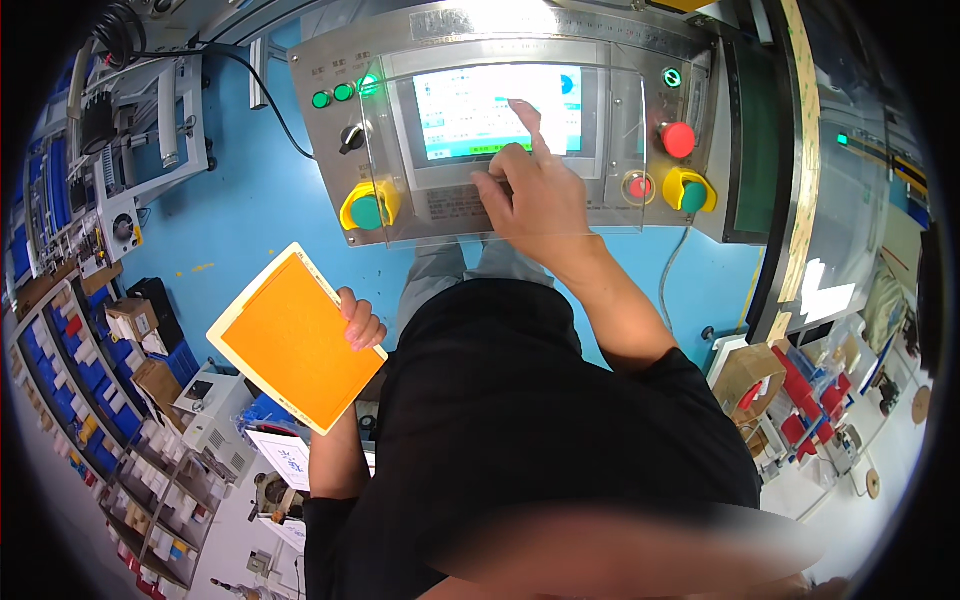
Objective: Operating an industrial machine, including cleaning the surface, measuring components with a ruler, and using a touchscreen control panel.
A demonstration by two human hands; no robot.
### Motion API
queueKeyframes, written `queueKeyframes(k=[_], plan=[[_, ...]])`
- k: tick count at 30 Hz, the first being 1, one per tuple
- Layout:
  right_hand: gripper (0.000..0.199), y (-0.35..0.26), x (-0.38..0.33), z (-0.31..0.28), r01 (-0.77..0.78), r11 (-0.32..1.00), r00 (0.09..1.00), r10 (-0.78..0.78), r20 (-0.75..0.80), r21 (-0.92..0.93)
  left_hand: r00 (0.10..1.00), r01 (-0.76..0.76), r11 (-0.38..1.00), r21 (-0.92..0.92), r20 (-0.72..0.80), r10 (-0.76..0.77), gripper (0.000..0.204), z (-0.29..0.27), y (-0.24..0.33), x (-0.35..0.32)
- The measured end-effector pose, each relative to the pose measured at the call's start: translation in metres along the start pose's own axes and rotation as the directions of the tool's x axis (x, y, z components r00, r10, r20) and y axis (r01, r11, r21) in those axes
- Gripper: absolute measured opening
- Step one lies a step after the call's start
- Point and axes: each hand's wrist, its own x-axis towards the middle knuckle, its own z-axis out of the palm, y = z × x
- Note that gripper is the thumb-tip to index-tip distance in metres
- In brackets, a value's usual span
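Observation:
My left hand (362, 320) grips an orange rectangular panel (290, 345) with a cream border by its right edge, the fingers folded over its face. The panel is tilted beside my body at the left. Over the control panel's lit touchscreen (470, 115), my right hand (540, 195) points with its index finger stretched out. The thumb stands apart, the other fingers are bent, and nothing is in this hand. The fingertip overlaps the screen; whether it touches the glass I cannot tell.
Round the screen sit green lamps (343, 92), a red mushroom button (677, 140), a black rotary knob (352, 138) and yellow-guarded green buttons (366, 212). A clear plastic sheet (625, 120) covers the middle. Shelves with blue bins (95, 375) stand left; cardboard boxes (745, 380) lie right.

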Motion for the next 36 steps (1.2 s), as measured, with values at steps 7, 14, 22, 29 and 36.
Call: queueKeyframes(k=[7, 14, 22, 29, 36], plan=[[0.021, 0.006, -0.005, 0.000, 0.026, 1.000, 0.996, -0.025, -0.081, 0.014, 1.000, -0.006, 1.000, 0.003, -0.009, 0.006, 0.052, 0.006, 0.002, 0.002], [0.021, 0.008, -0.004, -0.002, 0.014, 0.998, 0.995, -0.020, -0.097, -0.062, 1.000, 0.007, 1.000, 0.005, 0.012, -0.007, 0.051, 0.003, 0.004, 0.004], [0.021, 0.002, 0.011, -0.002, 0.025, 0.991, 0.999, -0.021, 0.032, -0.132, 1.000, 0.003, 1.000, 0.009, 0.003, -0.003, 0.049, 0.003, 0.003, 0.003], [0.020, 0.007, 0.001, -0.003, 0.047, 0.999, 0.990, -0.051, -0.134, -0.026, 1.000, -0.022, 1.000, -0.003, 0.015, 0.022, 0.048, 0.000, 0.003, 0.000], [0.019, 0.007, -0.004, -0.008, 0.017, 0.994, 0.998, -0.023, -0.053, -0.108, 1.000, -0.022, 1.000, -0.009, 0.017, 0.022, 0.050, -0.003, 0.002, 0.000]])
